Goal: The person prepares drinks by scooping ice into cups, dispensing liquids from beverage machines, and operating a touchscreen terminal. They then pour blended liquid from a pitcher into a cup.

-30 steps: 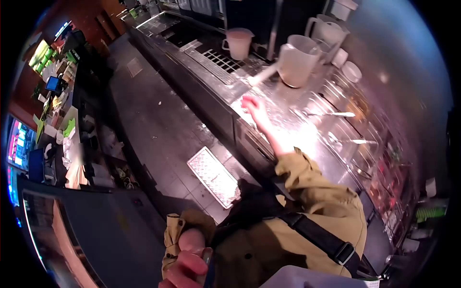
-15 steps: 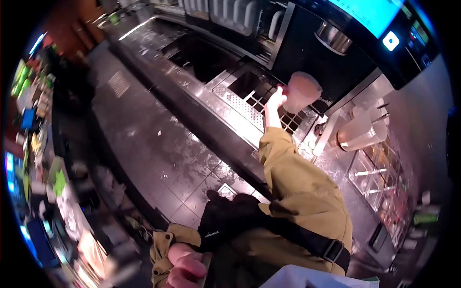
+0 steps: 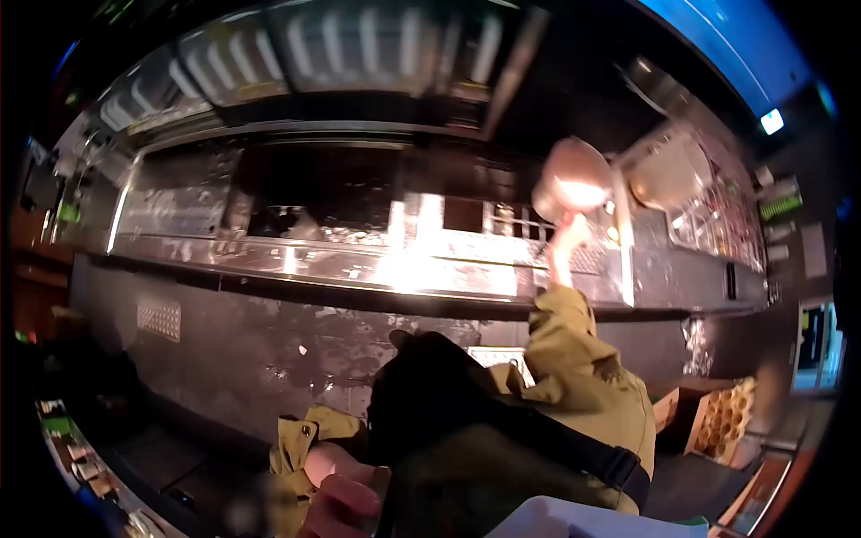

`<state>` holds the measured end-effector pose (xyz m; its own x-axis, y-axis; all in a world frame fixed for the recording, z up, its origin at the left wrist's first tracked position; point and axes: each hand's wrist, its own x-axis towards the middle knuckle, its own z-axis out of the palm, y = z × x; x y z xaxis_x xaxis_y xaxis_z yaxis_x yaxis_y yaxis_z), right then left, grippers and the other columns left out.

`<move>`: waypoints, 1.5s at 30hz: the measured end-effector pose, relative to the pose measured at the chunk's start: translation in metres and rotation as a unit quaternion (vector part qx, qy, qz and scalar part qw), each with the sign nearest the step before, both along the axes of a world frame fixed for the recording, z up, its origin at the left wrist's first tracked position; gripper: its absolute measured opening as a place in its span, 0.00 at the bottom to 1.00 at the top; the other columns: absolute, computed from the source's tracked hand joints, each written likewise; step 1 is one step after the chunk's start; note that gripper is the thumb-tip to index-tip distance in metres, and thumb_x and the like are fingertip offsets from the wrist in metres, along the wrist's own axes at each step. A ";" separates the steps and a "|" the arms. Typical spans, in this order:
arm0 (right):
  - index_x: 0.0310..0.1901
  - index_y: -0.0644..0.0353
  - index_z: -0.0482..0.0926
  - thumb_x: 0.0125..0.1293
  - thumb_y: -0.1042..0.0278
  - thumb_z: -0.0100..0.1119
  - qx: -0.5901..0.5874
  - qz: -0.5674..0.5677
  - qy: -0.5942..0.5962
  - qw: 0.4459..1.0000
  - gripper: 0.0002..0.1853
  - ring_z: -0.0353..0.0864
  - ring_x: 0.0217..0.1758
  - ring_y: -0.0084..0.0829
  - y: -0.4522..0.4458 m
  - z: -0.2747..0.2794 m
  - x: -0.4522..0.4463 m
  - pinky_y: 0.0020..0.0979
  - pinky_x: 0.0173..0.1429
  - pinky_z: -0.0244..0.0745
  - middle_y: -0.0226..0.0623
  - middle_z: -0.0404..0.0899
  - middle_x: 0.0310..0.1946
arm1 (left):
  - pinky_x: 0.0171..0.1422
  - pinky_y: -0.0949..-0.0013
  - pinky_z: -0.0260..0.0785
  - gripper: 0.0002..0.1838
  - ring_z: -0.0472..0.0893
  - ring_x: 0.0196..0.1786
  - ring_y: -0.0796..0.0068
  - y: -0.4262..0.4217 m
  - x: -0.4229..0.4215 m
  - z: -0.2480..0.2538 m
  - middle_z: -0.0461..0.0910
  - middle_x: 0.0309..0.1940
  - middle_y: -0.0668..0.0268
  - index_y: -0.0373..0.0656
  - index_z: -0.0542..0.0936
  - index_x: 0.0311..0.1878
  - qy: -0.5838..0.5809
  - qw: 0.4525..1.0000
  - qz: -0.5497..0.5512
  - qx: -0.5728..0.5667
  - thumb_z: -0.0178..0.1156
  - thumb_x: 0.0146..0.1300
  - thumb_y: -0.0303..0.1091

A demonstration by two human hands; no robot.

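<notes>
My right hand (image 3: 572, 231) is closed on a translucent plastic cup (image 3: 574, 170), holding it over the metal counter beside a grated drain (image 3: 511, 224). Glare covers the cup's lower side, and its contents are hard to make out. Down at the lower edge, close to my body, my left hand (image 3: 345, 498) has its fingers curled. Whatever lies within those fingers is hidden. A pale flat-sided object (image 3: 583, 520) shows at the bottom of the view, next to my body.
A clear pitcher (image 3: 668, 170) stands right of the cup, by a rack of small items (image 3: 717, 220). A metal cylinder (image 3: 659, 85) hangs above. Left along the counter is a dark sink (image 3: 314, 188). A cardboard box (image 3: 722, 421) of round cells sits lower right.
My view has swung so the counter now runs nearly level across it. The right hand still holds the cup, now seen above the hand. My left hand stays low near my body.
</notes>
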<state>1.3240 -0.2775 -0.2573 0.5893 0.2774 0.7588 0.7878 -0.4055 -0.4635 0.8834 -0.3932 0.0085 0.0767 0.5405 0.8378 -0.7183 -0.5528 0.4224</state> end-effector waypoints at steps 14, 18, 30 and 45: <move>0.13 0.57 0.60 0.61 0.65 0.41 0.169 0.409 0.501 0.743 0.18 0.51 0.11 0.15 0.101 0.118 -0.436 0.20 0.15 0.42 0.23 0.57 0.09 | 0.56 0.55 0.48 0.14 0.64 0.55 0.64 0.100 -0.356 0.048 0.70 0.47 0.78 0.61 0.73 0.48 -0.022 0.964 0.266 -0.003 0.46 0.62 0.49; 0.12 0.56 0.60 0.60 0.67 0.40 0.123 0.458 0.530 0.703 0.18 0.50 0.10 0.17 0.170 0.132 -0.622 0.22 0.15 0.41 0.24 0.55 0.08 | 0.55 0.53 0.49 0.15 0.65 0.54 0.75 0.145 -0.495 0.048 0.69 0.48 0.79 0.57 0.72 0.51 -0.050 0.940 0.282 0.186 0.45 0.64 0.45; 0.11 0.56 0.60 0.56 0.70 0.43 -0.008 0.658 0.567 0.496 0.15 0.52 0.12 0.18 0.419 0.132 -1.117 0.23 0.17 0.44 0.24 0.57 0.09 | 0.55 0.56 0.50 0.15 0.65 0.54 0.76 0.299 -0.841 0.031 0.66 0.53 0.75 0.54 0.70 0.52 -0.013 0.915 0.370 0.163 0.45 0.64 0.42; 0.11 0.58 0.61 0.55 0.69 0.43 0.025 0.663 0.520 0.539 0.16 0.52 0.12 0.18 0.692 0.096 -1.623 0.22 0.18 0.46 0.25 0.57 0.09 | 0.54 0.55 0.51 0.15 0.65 0.54 0.75 0.528 -1.290 0.031 0.66 0.53 0.74 0.56 0.69 0.53 0.011 0.919 0.361 0.157 0.45 0.64 0.44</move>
